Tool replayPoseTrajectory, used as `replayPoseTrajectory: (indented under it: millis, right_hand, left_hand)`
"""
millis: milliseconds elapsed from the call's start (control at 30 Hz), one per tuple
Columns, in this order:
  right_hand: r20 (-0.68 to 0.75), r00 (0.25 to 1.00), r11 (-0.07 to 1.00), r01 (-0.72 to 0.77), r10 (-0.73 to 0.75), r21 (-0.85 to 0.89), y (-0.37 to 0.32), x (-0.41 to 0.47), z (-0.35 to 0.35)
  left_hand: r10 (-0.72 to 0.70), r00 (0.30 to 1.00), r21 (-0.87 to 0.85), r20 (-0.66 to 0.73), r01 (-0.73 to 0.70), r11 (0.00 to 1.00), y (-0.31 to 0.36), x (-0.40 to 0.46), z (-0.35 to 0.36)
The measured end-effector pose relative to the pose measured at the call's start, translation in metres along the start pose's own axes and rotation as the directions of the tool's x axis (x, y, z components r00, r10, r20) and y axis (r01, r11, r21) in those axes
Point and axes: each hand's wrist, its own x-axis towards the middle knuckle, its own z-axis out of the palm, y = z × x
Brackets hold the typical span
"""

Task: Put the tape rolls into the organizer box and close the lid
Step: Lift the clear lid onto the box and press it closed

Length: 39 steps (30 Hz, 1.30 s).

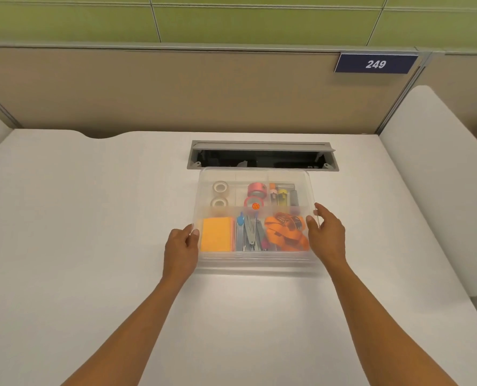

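A clear plastic organizer box (254, 264) sits in the middle of the white desk (92, 218). A see-through lid (259, 174) lies over it; I cannot tell whether it is snapped down. Two clear tape rolls (220, 187) lie in the back left compartment. Two pink tape rolls (256, 190) lie in the back middle one. My left hand (180, 246) grips the lid's left edge, thumb on top. My right hand (327, 235) pinches the right edge between thumb and fingers.
Inside the box are orange sticky notes (216, 234), scissors and pens (249, 232), orange clips (286, 232) and markers (281, 193). An open cable slot (262, 157) lies just behind the box. A beige partition with a "249" sign (375, 64) bounds the desk.
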Motion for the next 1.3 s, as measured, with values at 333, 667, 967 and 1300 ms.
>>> replayPoseTrajectory:
  millis: [333, 667, 967, 1300]
  right_hand:
    - [0.012, 0.998, 0.997, 0.058, -0.057, -0.048, 0.018, 0.008, 0.016]
    - [-0.02, 0.997, 0.982, 0.068, -0.073, -0.176, 0.015, 0.012, 0.012]
    - [-0.015, 0.998, 0.969, 0.048, -0.053, -0.242, 0.014, 0.013, 0.02]
    - [0.011, 0.994, 0.955, 0.11, -0.111, -0.277, 0.012, 0.014, 0.019]
  left_hand:
    - [0.027, 0.999, 0.057, 0.04, -0.029, 0.998, -0.008, 0.008, 0.013]
    - [0.036, 0.999, 0.119, 0.034, -0.04, 0.992, -0.007, 0.01, 0.017]
    - [0.113, 0.993, 0.295, -0.031, -0.098, 0.95, -0.002, 0.027, 0.003]
    - [0.247, 0.969, 0.487, 0.022, -0.226, 0.843, 0.022, 0.061, 0.01]
